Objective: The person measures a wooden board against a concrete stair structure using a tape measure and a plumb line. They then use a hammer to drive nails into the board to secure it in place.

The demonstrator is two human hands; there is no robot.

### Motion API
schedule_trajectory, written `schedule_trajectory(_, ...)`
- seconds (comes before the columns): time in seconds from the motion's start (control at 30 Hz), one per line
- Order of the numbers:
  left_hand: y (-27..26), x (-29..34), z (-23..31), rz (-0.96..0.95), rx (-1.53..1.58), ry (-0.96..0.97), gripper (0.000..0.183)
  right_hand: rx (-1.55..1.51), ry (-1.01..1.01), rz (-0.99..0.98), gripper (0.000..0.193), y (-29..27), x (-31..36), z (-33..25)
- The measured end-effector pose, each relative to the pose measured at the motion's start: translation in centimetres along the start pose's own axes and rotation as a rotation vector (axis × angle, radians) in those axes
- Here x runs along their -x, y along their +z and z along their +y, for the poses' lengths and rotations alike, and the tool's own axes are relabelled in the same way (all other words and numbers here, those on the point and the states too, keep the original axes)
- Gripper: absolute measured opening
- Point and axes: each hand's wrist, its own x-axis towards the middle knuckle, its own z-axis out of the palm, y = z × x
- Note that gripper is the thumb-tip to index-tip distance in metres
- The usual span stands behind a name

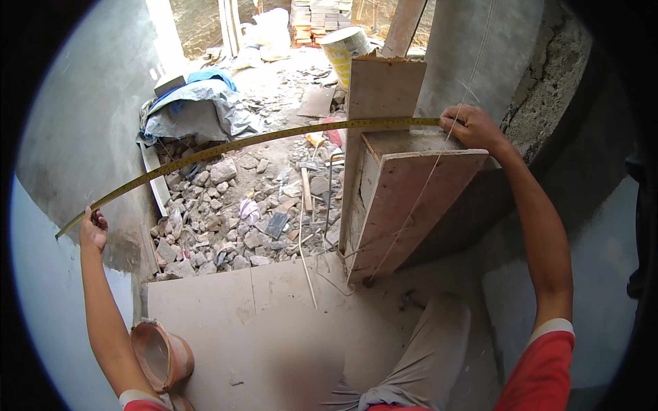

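Observation:
A yellow tape measure blade (253, 140) stretches across the opening, bowed upward, from the left wall to the boxed column on the right. My left hand (94, 230) pinches it close to its left end, beside the wall. At the other end my right hand (471, 127) is closed on the tape above the column; whether a case is inside the fist is hidden. The column is boxed in with wooden formwork boards (411, 198). A thin string (433, 168) runs down in front of the boards to a small dark weight (368, 281) near their foot.
Broken rubble (226, 198) fills the ground beyond the board platform (205, 298). An orange bucket (184, 357) stands by my left forearm. What looks like a hammer (411, 299) lies near my leg. Farther off are a grey-blue tarp (205, 106), a yellow-white bucket (340, 58) and stacked bricks (319, 20).

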Motion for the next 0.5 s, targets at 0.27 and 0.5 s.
schedule_trajectory(0.27,-0.2,-0.4,0.3,-0.025,0.021,-0.031,0.024,-0.003,0.03,-0.015,0.029,0.0,0.0,-0.2)
schedule_trajectory(0.5,1.2,1.1,2.6,-0.036,0.033,0.03,0.021,0.02,0.066,0.007,0.029,-4.7,2.0,-0.9)
